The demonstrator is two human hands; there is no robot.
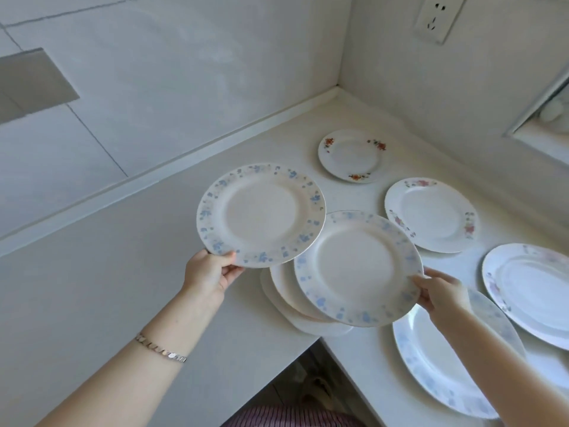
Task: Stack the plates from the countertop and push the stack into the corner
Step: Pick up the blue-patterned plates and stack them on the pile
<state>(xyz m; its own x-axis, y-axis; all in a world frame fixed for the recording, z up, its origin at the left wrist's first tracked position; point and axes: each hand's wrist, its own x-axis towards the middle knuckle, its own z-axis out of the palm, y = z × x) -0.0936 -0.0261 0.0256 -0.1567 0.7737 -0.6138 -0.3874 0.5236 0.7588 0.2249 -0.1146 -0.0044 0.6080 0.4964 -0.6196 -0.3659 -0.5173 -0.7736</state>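
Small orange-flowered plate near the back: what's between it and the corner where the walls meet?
Nothing. In the head view, bare countertop runs from the small orange-flowered plate to the corner.

White wall socket [438, 18] upper right, grey wall panel [32, 84] at left, silver bracelet [160, 349], striped pink fabric [292, 416] below

I see glossy, smooth ceramic on the blue-flowered round plate [261, 214]; the white stone-like counter [123, 288] looks matt, and the silver bracelet [161, 349] is shiny metal.
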